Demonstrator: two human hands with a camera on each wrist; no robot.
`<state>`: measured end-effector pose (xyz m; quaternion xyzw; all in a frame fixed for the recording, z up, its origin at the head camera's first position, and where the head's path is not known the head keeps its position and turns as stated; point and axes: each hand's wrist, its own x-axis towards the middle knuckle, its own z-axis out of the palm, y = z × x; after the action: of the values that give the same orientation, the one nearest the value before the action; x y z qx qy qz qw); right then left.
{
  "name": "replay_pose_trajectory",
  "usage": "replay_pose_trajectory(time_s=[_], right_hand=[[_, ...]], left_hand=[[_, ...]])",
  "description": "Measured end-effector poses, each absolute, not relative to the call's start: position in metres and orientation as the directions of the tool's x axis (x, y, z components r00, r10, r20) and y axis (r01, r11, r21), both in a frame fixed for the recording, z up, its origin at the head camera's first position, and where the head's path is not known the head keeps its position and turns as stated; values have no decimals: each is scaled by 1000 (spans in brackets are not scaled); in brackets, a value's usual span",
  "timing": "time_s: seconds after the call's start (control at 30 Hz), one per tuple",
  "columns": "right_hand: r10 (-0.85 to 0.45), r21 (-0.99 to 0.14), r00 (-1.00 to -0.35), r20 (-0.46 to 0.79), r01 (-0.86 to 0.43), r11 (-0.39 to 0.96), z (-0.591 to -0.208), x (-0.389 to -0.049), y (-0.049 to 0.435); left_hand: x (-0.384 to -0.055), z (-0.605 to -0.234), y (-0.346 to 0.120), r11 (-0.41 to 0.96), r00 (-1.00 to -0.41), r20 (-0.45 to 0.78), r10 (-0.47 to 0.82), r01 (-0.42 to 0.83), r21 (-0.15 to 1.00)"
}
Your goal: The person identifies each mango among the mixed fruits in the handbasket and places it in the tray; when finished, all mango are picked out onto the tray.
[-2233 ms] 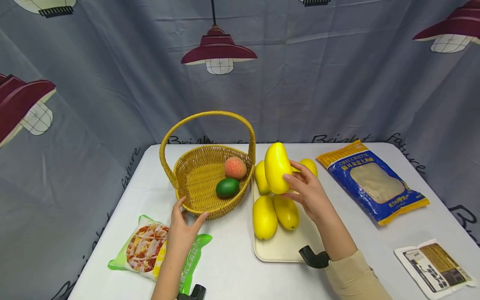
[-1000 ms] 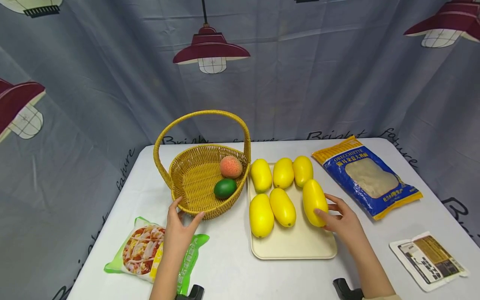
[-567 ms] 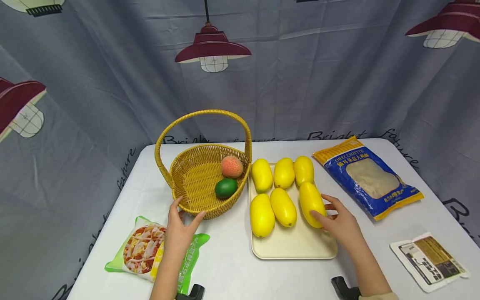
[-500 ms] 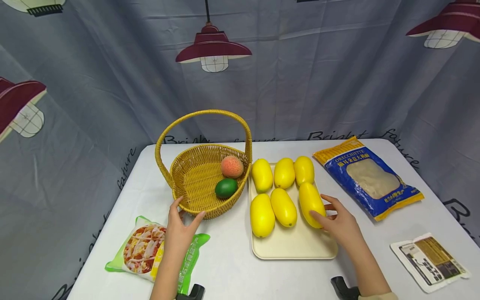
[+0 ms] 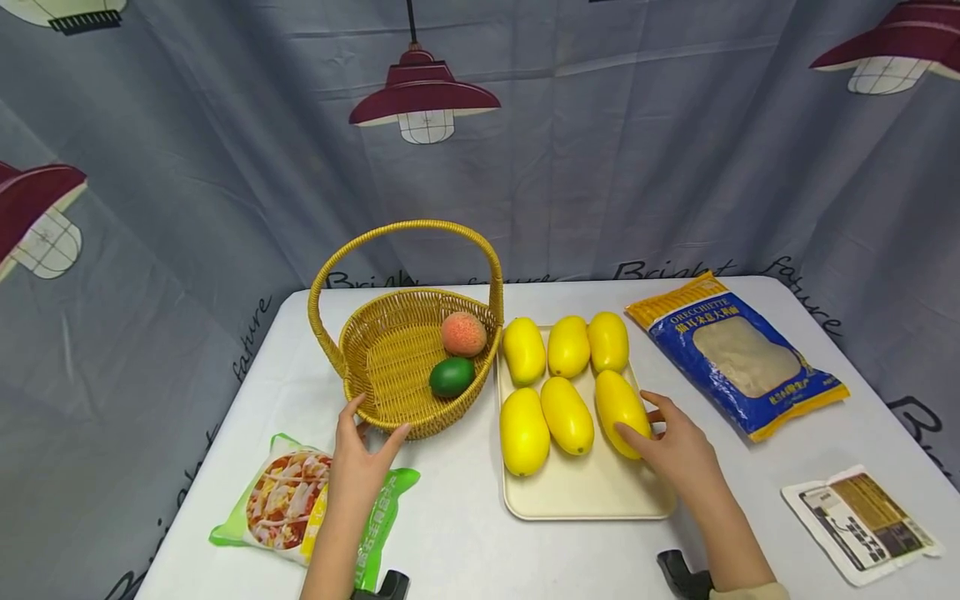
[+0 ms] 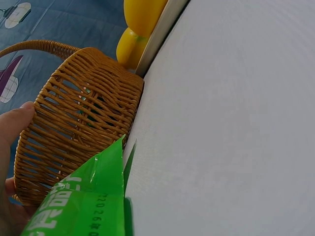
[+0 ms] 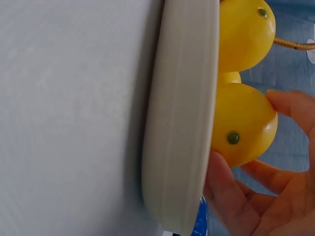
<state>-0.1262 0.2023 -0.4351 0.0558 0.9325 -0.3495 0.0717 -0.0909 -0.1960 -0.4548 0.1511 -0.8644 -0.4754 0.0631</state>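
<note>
My right hand (image 5: 678, 446) holds a yellow mango (image 5: 621, 412) between thumb and fingers, at the right side of the cream tray (image 5: 585, 500). In the right wrist view that mango (image 7: 246, 123) sits at the tray's edge, with fingertips on opposite sides of it. Several other mangoes (image 5: 567, 415) lie in the tray in two rows. My left hand (image 5: 363, 467) grips the front of the wicker basket (image 5: 393, 367), thumb and forefinger spread along its rim. Inside the basket, a peach (image 5: 463, 334) and a dark green fruit (image 5: 452, 377) lie on the right side.
A green food bag (image 5: 288, 500) lies under my left forearm. To the tray's right is a blue and yellow pasta bag (image 5: 738, 358), and a flat white packet (image 5: 862, 525) lies nearer the right table edge. The basket's tall handle (image 5: 405, 225) arches upward.
My right hand has brought the mango down from above the tray's back to its right front, then shifted it slightly left. The left hand has stayed at the basket.
</note>
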Motion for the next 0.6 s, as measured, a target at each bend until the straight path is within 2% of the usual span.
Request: replay_pose_trajectory(time_s=[0.3, 0.6], right_hand=[[60, -621, -988, -142, 137, 772, -435, -127, 200], [49, -620, -978, -200, 165, 767, -437, -129, 199]], left_hand=[[-91, -455, -196, 503, -947, -26, -320, -192, 843], [-91, -456, -196, 505, -946, -25, -323, -194, 841]])
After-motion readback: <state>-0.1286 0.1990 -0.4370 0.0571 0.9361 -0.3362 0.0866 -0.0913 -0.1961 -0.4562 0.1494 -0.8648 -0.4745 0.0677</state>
